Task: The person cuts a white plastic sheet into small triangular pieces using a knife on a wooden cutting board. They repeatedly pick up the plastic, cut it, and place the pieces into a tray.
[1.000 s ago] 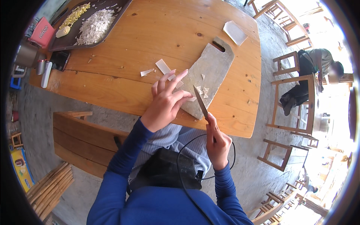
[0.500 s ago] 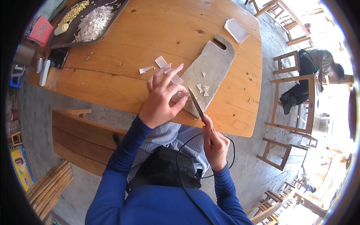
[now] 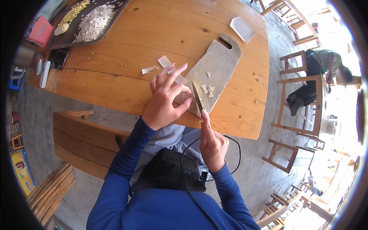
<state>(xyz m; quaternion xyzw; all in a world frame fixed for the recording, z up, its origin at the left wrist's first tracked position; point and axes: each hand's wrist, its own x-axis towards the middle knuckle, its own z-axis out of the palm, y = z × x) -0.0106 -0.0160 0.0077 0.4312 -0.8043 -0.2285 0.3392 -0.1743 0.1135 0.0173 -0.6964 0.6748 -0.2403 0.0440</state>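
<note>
My right hand [image 3: 214,147] grips a small pointed knife [image 3: 196,94], its index finger stretched along the top toward the blade. The blade slants over the near end of a worn grey cutting board [image 3: 214,63] with a handle slot. Beside the blade, my left hand [image 3: 164,100] presses a thin whitish strip [image 3: 181,98] to the board with thumb and index finger; its other fingers are raised. Much of the strip is hidden by the hand. Several small cut triangles [image 3: 211,91] lie right of the blade. Pale rectangular strips [image 3: 165,61] rest on the table past my left fingers.
At the far left a dark tray [image 3: 100,41] holds a heap of white chips and some yellow bits. Near it are a red container [image 3: 40,31] and a phone [image 3: 58,59]. A translucent sheet [image 3: 242,29] lies beyond the board. A person [image 3: 326,67] bends among wooden stools at right.
My right hand has shifted slightly left, and the knife stands more upright in the picture, its blade closer to my left fingertips. My left hand stays in place.
</note>
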